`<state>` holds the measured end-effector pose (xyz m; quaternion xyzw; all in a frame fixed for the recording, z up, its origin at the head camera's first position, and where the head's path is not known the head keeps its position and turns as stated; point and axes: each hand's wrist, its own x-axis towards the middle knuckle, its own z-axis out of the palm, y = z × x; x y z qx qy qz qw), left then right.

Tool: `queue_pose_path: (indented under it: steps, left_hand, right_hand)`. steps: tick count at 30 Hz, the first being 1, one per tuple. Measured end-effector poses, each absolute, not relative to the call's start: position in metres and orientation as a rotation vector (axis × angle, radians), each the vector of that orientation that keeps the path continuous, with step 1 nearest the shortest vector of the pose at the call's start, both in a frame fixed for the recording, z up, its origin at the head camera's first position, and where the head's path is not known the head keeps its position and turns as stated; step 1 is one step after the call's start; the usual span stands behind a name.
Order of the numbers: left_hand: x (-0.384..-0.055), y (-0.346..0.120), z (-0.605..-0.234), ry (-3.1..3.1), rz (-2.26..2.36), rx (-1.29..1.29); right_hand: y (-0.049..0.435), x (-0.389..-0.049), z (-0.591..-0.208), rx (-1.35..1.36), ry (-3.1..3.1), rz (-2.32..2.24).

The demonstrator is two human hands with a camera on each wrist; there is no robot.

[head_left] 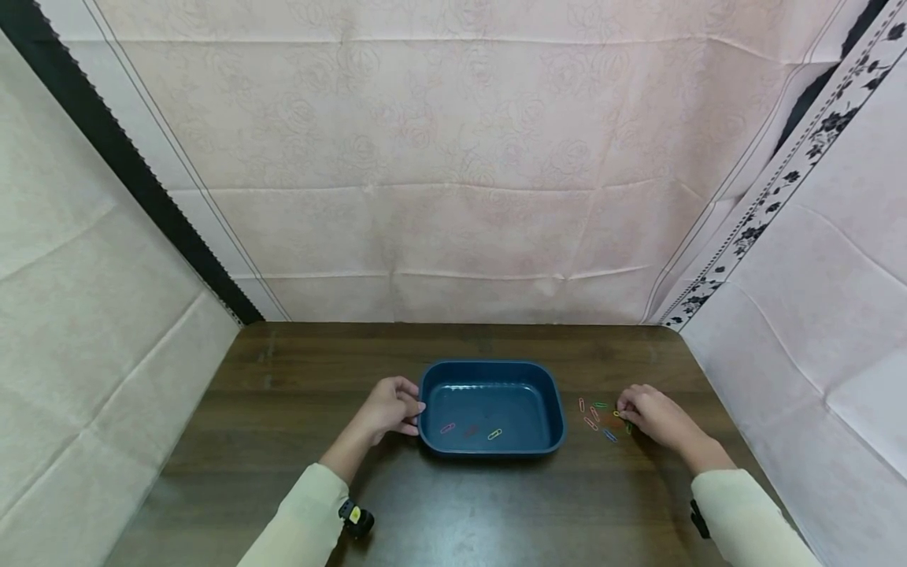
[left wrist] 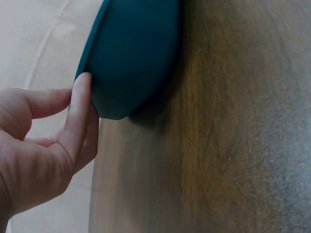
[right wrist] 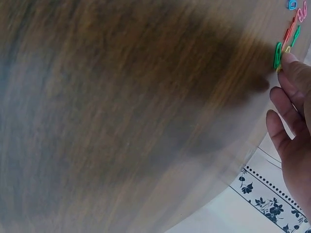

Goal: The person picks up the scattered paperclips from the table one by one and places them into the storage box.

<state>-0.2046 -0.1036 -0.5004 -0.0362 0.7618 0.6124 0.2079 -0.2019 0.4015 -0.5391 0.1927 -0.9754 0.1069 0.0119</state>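
Note:
My left hand (head_left: 395,407) grips the left rim of a dark blue rectangular tray (head_left: 489,453), thumb on the rim and fingers against the outer wall (left wrist: 131,58). Inside the tray lie a pink paper clip (head_left: 447,428), a red one (head_left: 471,431) and a yellow one (head_left: 494,434). Right of the tray, my right hand (head_left: 660,421) pinches a yellow paper clip (head_left: 617,413) at the tabletop, thumb and forefinger together. A green paper clip (right wrist: 277,56) lies right by those fingertips. Part of the yellow clip is hidden by the thumb.
Several loose paper clips lie between tray and right hand, among them a blue one (head_left: 609,435), a green one (head_left: 600,405) and a pink one (head_left: 582,405). Beyond the brown wooden table (head_left: 439,512) hang pale cloths (head_left: 460,157) at the back and both sides.

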Motion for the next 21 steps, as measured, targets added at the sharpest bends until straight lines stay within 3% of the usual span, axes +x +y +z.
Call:
queue_pose_path:
  steps: [21]
  left_hand:
    - [-0.2038,-0.1038,-0.5016,2.127,1.720,-0.101]
  right_hand:
    - [0.4047,-0.2040,-0.5401,0.688,-3.022,0.424]
